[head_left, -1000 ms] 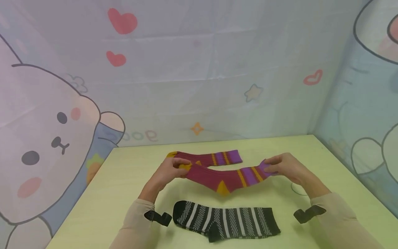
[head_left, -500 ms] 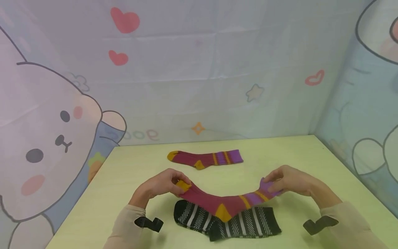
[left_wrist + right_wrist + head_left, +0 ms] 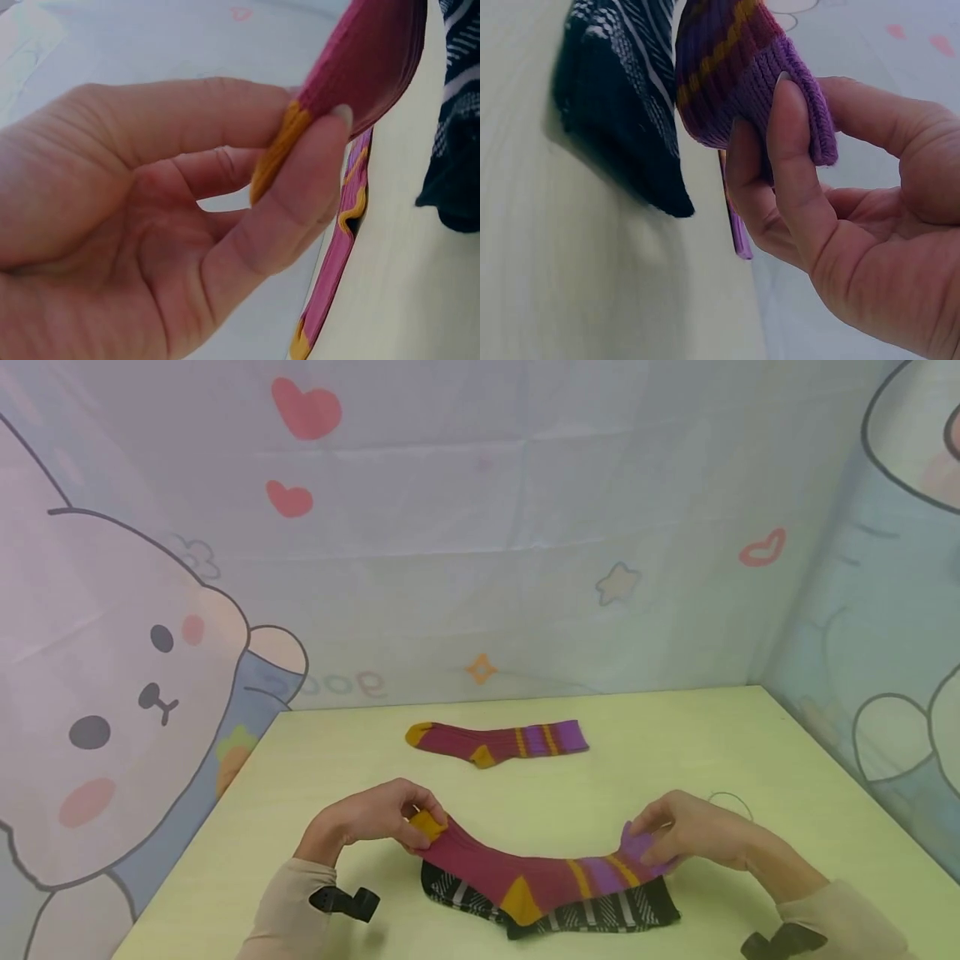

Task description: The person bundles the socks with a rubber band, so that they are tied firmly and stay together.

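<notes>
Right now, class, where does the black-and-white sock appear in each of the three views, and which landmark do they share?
Head: the black-and-white sock is bottom centre, partly hidden by the held maroon sock.
Left wrist: the black-and-white sock is upper right, cut off by the picture's edge.
Right wrist: the black-and-white sock is upper left, running out at the top.
Shared landmark: the held maroon sock.

From where I stood, the place was a tabletop work area screened with cloth point(image 3: 450, 543). The cloth, creased, rose behind a pale table point(image 3: 322, 760) and turned a corner at the right. Printed motifs on it included a bear point(image 3: 127, 635), hearts point(image 3: 307, 410), a star point(image 3: 618, 583) and lettering point(image 3: 371, 683). Whether a home, studio or other premises lay beyond could not be determined.
</notes>
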The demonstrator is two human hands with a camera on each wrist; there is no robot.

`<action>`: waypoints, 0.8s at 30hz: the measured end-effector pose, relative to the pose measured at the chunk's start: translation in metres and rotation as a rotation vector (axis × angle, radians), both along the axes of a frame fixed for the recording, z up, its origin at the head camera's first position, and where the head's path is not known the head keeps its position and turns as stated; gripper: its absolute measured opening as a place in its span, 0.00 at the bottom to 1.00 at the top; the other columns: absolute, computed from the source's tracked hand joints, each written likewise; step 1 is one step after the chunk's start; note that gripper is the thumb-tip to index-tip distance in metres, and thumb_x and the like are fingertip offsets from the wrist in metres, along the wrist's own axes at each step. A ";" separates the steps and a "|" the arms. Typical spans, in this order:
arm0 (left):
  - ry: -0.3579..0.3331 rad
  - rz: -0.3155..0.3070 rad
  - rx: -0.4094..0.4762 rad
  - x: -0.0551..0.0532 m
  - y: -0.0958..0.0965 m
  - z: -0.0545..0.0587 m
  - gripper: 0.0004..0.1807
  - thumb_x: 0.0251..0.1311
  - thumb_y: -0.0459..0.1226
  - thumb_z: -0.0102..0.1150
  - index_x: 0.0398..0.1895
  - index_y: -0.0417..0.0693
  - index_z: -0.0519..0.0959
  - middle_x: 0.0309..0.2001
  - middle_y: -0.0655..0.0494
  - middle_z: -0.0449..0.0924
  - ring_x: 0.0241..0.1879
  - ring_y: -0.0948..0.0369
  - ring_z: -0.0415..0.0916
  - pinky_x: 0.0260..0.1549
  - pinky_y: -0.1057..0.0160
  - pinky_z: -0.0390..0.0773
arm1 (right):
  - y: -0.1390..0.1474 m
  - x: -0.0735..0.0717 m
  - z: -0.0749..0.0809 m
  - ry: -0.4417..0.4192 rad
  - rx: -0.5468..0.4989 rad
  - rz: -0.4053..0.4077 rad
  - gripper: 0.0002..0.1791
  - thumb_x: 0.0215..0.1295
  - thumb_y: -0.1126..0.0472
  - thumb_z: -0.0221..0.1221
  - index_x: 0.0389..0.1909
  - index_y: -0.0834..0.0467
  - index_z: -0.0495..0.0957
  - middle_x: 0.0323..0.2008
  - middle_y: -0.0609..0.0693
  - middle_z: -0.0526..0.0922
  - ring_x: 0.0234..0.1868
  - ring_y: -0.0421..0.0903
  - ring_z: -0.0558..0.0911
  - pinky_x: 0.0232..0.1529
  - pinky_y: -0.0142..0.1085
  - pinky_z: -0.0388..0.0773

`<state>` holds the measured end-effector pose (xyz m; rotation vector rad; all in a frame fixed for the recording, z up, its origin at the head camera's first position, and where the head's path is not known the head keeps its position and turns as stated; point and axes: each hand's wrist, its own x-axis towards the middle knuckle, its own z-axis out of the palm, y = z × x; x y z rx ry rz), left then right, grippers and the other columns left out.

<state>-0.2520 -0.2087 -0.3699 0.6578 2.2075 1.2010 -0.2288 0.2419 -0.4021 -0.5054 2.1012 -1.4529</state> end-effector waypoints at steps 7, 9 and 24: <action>-0.004 0.004 -0.008 -0.001 0.002 -0.005 0.13 0.55 0.22 0.66 0.43 0.38 0.80 0.48 0.48 0.78 0.41 0.53 0.75 0.36 0.56 0.83 | -0.004 0.007 -0.005 0.005 0.028 -0.030 0.23 0.55 0.68 0.70 0.51 0.72 0.75 0.52 0.59 0.78 0.48 0.56 0.80 0.41 0.46 0.83; 0.000 -0.004 -0.019 -0.001 0.003 -0.007 0.13 0.54 0.21 0.67 0.40 0.39 0.78 0.46 0.48 0.77 0.40 0.53 0.75 0.35 0.57 0.83 | -0.005 0.009 -0.007 0.011 0.041 -0.036 0.24 0.54 0.69 0.70 0.51 0.70 0.74 0.51 0.59 0.76 0.47 0.55 0.77 0.40 0.46 0.83; -0.004 -0.002 -0.052 -0.002 0.004 -0.015 0.14 0.51 0.20 0.68 0.35 0.39 0.74 0.37 0.49 0.74 0.37 0.55 0.75 0.32 0.58 0.84 | -0.011 0.022 -0.012 0.103 0.199 -0.061 0.28 0.46 0.68 0.75 0.46 0.65 0.71 0.47 0.58 0.73 0.43 0.53 0.73 0.37 0.40 0.79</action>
